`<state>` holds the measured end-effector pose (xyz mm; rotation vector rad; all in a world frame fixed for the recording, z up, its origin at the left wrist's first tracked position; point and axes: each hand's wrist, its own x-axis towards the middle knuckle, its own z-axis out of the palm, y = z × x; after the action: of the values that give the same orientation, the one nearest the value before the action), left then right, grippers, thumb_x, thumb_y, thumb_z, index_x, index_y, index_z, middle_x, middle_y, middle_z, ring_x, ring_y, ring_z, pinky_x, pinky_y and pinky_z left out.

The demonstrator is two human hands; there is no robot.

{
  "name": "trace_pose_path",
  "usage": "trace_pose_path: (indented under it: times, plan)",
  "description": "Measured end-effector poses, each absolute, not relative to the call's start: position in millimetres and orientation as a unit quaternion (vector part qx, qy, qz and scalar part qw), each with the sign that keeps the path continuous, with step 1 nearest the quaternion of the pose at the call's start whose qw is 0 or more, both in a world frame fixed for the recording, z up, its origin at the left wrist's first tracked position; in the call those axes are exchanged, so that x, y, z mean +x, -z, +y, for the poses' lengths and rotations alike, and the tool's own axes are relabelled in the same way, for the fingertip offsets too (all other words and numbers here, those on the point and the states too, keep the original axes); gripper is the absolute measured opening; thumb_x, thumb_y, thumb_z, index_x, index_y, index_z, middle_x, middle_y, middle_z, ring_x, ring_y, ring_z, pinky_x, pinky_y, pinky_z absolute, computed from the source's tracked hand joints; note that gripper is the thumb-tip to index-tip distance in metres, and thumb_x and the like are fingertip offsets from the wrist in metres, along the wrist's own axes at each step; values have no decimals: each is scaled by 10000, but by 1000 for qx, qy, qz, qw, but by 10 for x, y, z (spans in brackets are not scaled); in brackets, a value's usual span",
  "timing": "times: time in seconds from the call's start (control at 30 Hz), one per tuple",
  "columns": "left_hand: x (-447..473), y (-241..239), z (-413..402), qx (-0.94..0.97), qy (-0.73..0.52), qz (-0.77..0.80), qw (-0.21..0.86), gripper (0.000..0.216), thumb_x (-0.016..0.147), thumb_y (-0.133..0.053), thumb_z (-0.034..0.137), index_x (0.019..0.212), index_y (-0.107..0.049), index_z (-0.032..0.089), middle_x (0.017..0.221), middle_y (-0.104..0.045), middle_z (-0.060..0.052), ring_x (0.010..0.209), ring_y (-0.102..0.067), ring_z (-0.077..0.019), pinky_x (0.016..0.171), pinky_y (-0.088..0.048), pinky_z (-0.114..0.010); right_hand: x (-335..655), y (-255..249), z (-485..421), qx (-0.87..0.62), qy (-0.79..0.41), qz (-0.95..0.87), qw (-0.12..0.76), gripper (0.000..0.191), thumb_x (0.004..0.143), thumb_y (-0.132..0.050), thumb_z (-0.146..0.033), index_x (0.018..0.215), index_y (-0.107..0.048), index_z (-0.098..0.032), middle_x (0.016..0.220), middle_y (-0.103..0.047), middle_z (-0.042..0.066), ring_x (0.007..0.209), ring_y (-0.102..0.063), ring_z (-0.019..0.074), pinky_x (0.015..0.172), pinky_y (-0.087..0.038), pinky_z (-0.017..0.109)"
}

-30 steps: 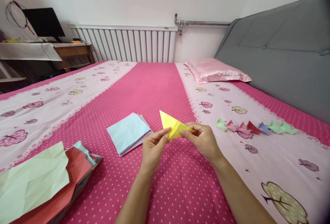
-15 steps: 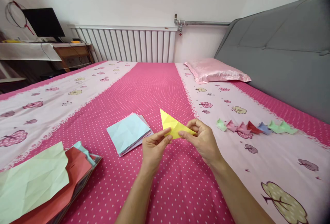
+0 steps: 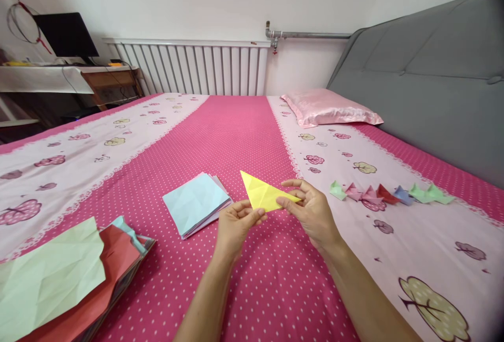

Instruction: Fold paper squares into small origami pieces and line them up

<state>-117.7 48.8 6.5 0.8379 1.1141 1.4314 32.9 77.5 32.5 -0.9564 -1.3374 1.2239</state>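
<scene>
A yellow folded paper (image 3: 264,193), triangular with visible creases, is held up between both hands above the bed. My left hand (image 3: 238,222) pinches its lower left corner between thumb and fingers. On the right side, my right hand (image 3: 311,211) grips the paper near its pointed end, thumb in front and fingers partly behind. To the left lies a stack of square paper sheets (image 3: 197,203), light blue on top. A row of small folded paper boats (image 3: 388,194) in green, pink, red and blue sits to the right.
Crumpled pale green paper (image 3: 51,274) and red paper (image 3: 118,258) lie in a box at lower left. A pink pillow (image 3: 331,107) rests by the grey headboard (image 3: 429,69). Beyond the bed (image 3: 236,137) stand a white radiator (image 3: 197,66) and a desk with a monitor (image 3: 65,35).
The yellow paper has tilted slightly, its upper tip shifting left and down. My left fingers have moved lower behind its corner, and my right thumb has slid a little to the right.
</scene>
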Motion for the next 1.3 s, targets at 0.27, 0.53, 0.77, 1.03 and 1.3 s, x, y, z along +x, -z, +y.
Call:
trace_pose_path:
  times: [0.27,0.53,0.77,1.03,1.3]
  plan:
    - [-1106,-42,456,387,-561,451,577,253,587,-731,288,768,-686,116,642,-685,-61,570,-623,-120,535,-476,-188,217,-253,757,-351,-572,-546,501,242,630,-703,-267,843,-644,-169,776,-671,32,727,-618,166,682,-485,288]
    - [-1128,-68,459,406,-561,448,565,203,602,-721,282,715,-685,117,606,-678,-50,543,-609,-114,526,-463,-188,232,-229,767,-338,-516,-633,467,173,728,-610,-332,750,-698,-185,715,-682,31,712,-627,196,680,-487,323]
    - [-1184,-71,471,428,-542,459,559,192,594,-721,288,661,-672,116,568,-664,-46,502,-584,-112,518,-454,-206,381,-311,812,-384,-457,-636,489,197,734,-601,-354,696,-694,-185,624,-604,-8,594,-534,126,562,-428,247]
    - [-1199,-34,519,392,-619,438,522,200,664,-667,270,797,-631,126,653,-629,-10,581,-569,-89,600,-459,-199,434,-370,803,-378,-449,-647,487,194,745,-592,-346,834,-705,-216,633,-612,-1,596,-522,120,568,-441,264]
    - [-1211,-47,531,275,-684,381,558,190,662,-679,245,780,-571,142,624,-569,34,543,-520,-39,547,-414,-136,366,-384,734,-330,-503,-677,424,193,675,-669,-328,818,-683,-200,742,-663,32,681,-581,147,643,-468,295]
